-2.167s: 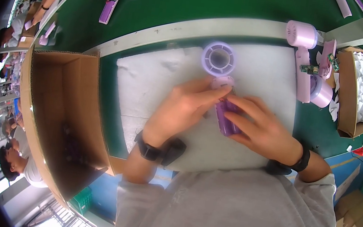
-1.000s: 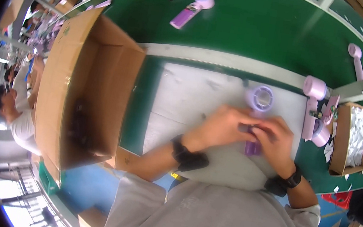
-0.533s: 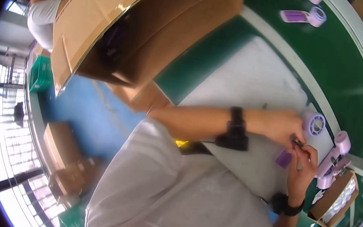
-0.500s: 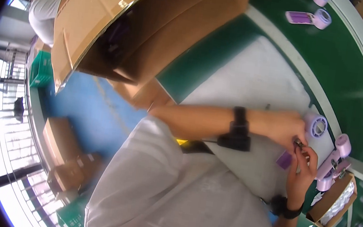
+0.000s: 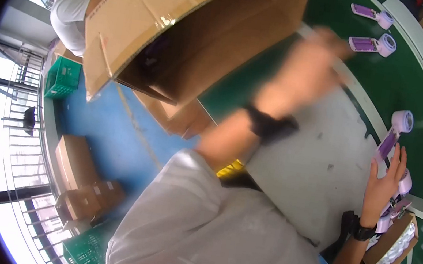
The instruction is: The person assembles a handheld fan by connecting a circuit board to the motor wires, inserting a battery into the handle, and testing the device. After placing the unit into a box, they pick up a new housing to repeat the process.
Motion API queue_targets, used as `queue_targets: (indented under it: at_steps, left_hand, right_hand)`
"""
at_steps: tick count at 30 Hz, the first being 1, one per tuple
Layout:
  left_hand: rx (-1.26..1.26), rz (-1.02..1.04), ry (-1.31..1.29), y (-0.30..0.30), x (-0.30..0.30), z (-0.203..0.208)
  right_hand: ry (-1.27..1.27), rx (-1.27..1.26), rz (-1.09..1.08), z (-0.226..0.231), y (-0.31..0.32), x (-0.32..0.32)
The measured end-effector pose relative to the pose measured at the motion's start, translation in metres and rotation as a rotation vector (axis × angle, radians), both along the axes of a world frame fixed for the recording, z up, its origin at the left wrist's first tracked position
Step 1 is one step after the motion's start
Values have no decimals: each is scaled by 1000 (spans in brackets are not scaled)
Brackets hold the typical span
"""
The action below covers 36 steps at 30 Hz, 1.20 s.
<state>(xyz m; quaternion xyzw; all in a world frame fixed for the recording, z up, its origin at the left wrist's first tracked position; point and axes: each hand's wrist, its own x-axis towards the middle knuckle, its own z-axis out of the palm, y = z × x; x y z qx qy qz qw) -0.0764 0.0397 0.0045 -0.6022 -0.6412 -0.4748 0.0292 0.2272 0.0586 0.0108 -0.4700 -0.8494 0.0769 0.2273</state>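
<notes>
My left hand (image 5: 309,73) is smeared by motion over the far part of the work surface. Its blurred fingertips come close to the handle end of a lilac handheld fan (image 5: 372,44) with a round head and a purple inner handle; contact cannot be made out. My right hand (image 5: 385,183) is open at the right, fingers stretched out and thumb apart. Just beyond its fingertips lies another handheld fan (image 5: 388,143), its handle pointing toward the hand; whether they touch is unclear. More fan parts (image 5: 404,182) are partly hidden behind the right hand.
A large open cardboard box (image 5: 219,74) stands at the far left, dark purple items inside. The pale mat (image 5: 308,172) covers the green table (image 5: 391,81). Another fan (image 5: 373,15) lies farther back. A small carton (image 5: 392,246) sits at right. A co-worker (image 5: 72,10) works beyond the box.
My hands, together around a small dark metal piece before, have parted. The left swung away toward the far fans; the right opened. The fan from the mat now lies farther right.
</notes>
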Motion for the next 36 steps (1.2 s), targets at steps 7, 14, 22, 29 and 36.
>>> queue_targets:
  at_steps: [7,14,22,29,36]
  left_hand:
    - [-182,930,456,-141,-262,-94]
    - [-142,668,-13,-206,-419,-171]
    - [-101,789,120,-185,-432,-138]
    - [-77,807,162,-173,-446,-120]
    - [55,738,279,-173,-430,-103]
  right_hand:
    - [3,-221,226,-37,-38,20]
    - [244,-216,197,-54,-41,-2]
    - [330,-182,266,-59,-40,-19]
    - [142,367,-316,-9,-43,-13]
    - [-77,79,-482,-39,-21,18]
